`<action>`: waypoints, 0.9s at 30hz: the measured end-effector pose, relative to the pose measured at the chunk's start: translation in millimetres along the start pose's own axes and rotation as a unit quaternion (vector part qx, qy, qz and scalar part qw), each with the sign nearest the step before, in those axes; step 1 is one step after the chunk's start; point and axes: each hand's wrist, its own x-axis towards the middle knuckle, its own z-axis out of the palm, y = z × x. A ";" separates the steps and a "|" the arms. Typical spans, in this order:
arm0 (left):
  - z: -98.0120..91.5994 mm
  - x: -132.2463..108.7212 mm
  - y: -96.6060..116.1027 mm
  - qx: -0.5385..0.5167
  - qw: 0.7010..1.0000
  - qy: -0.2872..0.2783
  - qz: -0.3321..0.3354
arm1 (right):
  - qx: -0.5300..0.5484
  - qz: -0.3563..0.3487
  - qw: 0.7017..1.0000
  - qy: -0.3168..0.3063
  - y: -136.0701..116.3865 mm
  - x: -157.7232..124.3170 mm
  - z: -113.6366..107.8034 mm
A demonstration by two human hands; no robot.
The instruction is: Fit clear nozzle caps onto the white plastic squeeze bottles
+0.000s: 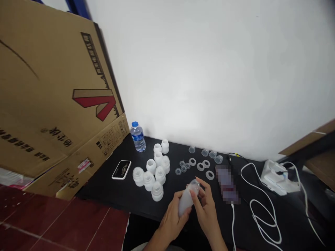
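My left hand is wrapped round a translucent white plastic bottle held low over the near edge of the black table. My right hand pinches the bottle's top end, where a small clear piece sits. Several more white bottles stand grouped just left of my hands. Clear rings and small caps lie scattered behind my hands.
A water bottle with a blue cap stands at the back left, near a large tilted cardboard box. A phone lies left of the bottles. A blurred device, white cables and a white charger fill the right.
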 end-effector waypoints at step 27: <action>36.9 -1.6 -49.1 0.324 0.899 -0.005 0.293 | -0.184 -0.078 0.963 -0.180 31.3 48.3 43.0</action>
